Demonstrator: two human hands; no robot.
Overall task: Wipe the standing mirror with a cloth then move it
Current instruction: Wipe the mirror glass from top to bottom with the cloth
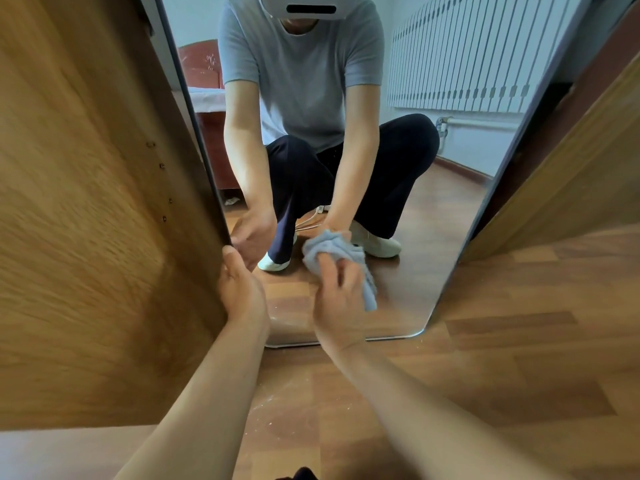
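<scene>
A tall standing mirror (pixel 415 289) with a thin dark frame leans in front of me, its rounded bottom edge resting on the wood floor. My left hand (pixel 239 289) grips the mirror's left edge low down, thumb on the frame. A crumpled light blue cloth (pixel 360 268) is pressed against the lower glass, with my right hand (pixel 337 299) closed around it. The glass reflects a crouching person in a grey T-shirt and dark trousers, along with both hands and the cloth.
A large wooden cabinet side (pixel 97 237) stands tight against the mirror's left edge. A wooden panel (pixel 571 188) flanks the right side. Laminate floor (pixel 485 393) stretches below. The reflection shows a white radiator, a bed and a cable on the floor.
</scene>
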